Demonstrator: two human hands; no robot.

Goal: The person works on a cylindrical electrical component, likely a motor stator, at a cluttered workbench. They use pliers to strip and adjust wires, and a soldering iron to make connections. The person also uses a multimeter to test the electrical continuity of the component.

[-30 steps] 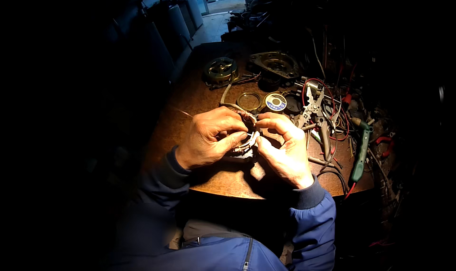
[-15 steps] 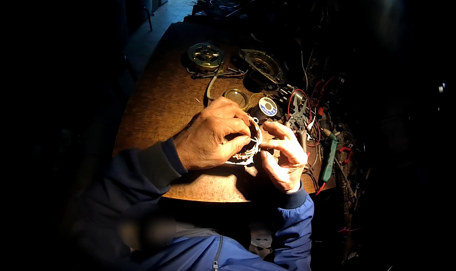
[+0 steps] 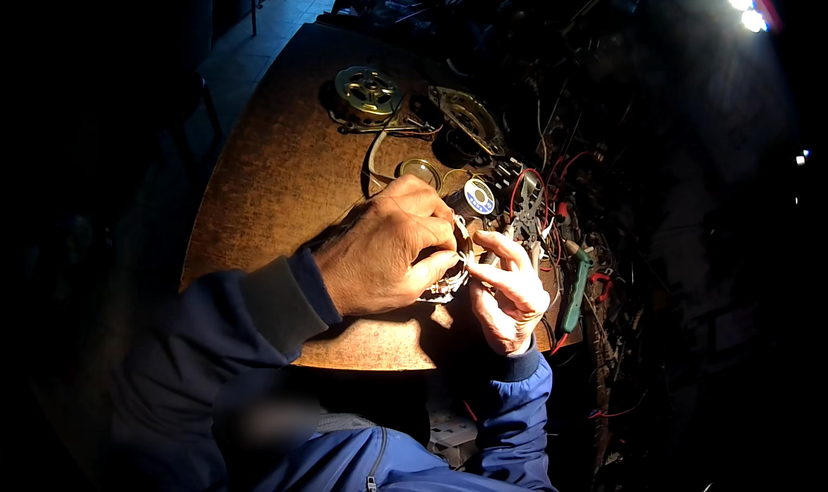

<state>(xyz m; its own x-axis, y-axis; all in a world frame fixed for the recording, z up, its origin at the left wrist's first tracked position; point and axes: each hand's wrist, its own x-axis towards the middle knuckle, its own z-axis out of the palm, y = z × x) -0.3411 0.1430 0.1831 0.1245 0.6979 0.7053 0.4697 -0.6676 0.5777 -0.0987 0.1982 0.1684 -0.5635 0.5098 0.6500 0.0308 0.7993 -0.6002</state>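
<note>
gripping the wire-wrapped ring [image 3: 446,297] with the left hand [image 3: 384,249] at its nine o'clock, near the six o'clock edge of the table [image 3: 259,199], right hand [image 3: 512,294] at three o'clock, closure unreadable; judged risk: a slack left pinch could let the ring twist, tugging wires [image 3: 435,290] loose.

A lamp [image 3: 747,10] glares at the upper right, its bulbs blown out white. Warm light falls hardest on the right hand [image 3: 511,289] and the desk [image 3: 362,345], leaving dense shadows. Bluish light dimly touches the floor [image 3: 250,48]; the margins sink into black.
</note>
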